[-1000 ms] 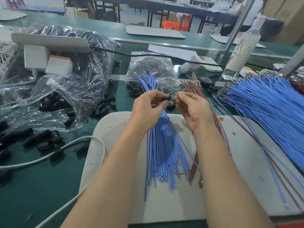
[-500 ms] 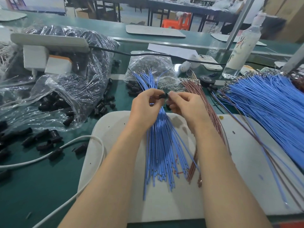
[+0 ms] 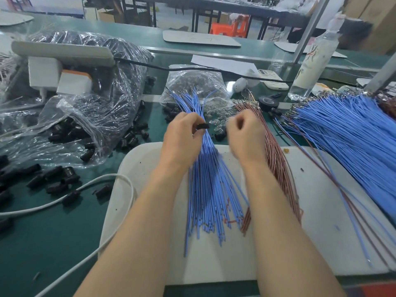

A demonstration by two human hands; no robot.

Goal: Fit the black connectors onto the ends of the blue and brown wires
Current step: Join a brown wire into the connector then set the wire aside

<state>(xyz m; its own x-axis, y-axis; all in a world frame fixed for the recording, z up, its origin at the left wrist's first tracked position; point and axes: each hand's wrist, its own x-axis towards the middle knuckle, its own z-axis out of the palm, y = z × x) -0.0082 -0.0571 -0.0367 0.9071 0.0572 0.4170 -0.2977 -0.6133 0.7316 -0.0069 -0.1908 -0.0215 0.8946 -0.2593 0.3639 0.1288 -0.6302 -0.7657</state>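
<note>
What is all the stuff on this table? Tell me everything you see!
blue wires: one bundle, blue, on the white board between the hands
big blue wire pile: one, blue, far right
brown wires: one bundle, reddish brown, under the right wrist
loose connectors: many, black, left on the green table
plastic bags: two, clear, left and centre back
white board: one, white, front centre
white cable: one, white, front left
bottle: one, clear and white, back right
left hand: grip on one black connector
right hand: fingers curled, contents hidden
</note>
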